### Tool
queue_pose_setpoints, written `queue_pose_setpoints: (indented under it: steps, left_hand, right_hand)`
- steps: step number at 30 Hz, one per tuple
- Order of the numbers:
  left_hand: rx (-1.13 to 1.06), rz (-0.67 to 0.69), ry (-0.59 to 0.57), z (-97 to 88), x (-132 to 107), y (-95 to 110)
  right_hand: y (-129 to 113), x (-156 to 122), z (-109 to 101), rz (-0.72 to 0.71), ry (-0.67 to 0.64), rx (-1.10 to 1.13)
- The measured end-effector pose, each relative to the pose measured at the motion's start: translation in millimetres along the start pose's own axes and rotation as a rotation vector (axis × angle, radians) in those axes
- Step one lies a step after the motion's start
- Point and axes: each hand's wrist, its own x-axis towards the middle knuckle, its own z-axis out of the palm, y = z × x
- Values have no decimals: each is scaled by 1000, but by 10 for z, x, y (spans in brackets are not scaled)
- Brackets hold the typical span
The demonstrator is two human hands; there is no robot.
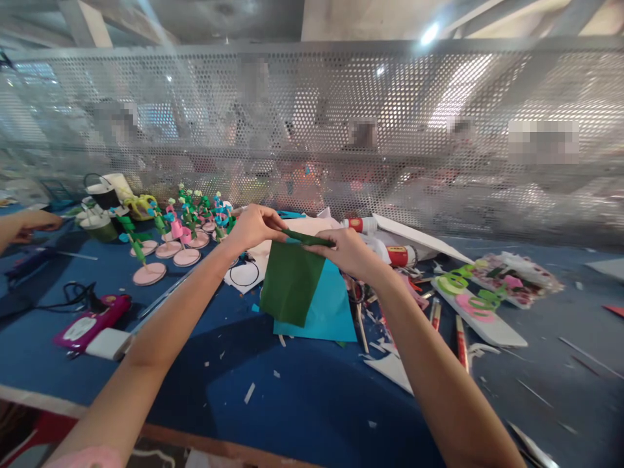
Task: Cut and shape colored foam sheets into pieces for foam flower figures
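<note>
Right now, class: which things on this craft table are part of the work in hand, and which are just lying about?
In hand:
left hand
right hand
dark green sheet, pinched at its top edge by both

Lying about:
teal sheet
glue bottles
paper flowers on round bases
pink glue gun
blue table

Bright daylight pours through the perforated metal screen [312,130] ahead of me, with a hot glare spot near a ceiling lamp [429,32] at upper right. My arms throw soft, dark shadows across the blue worktop [292,403]. The wide lens bends straight lines near the edges, and the corners look smeared. Behind the screen everything is hazy, possibly out of focus.
</note>
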Motion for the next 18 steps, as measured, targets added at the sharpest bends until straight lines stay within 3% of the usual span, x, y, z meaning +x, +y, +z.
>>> queue_pose_setpoints:
  steps: [7, 13, 18]
  left_hand:
    - [72, -11, -11, 16, -46, 82]
    - [146, -5, -136, 80, -89, 148]
    - [149, 70, -191, 181, -144, 193]
  right_hand:
    - [7, -8, -6, -22, -43, 29]
    - [-22, -20, 32, -130, 113, 146]
    - [-84, -20, 143, -119, 90, 85]
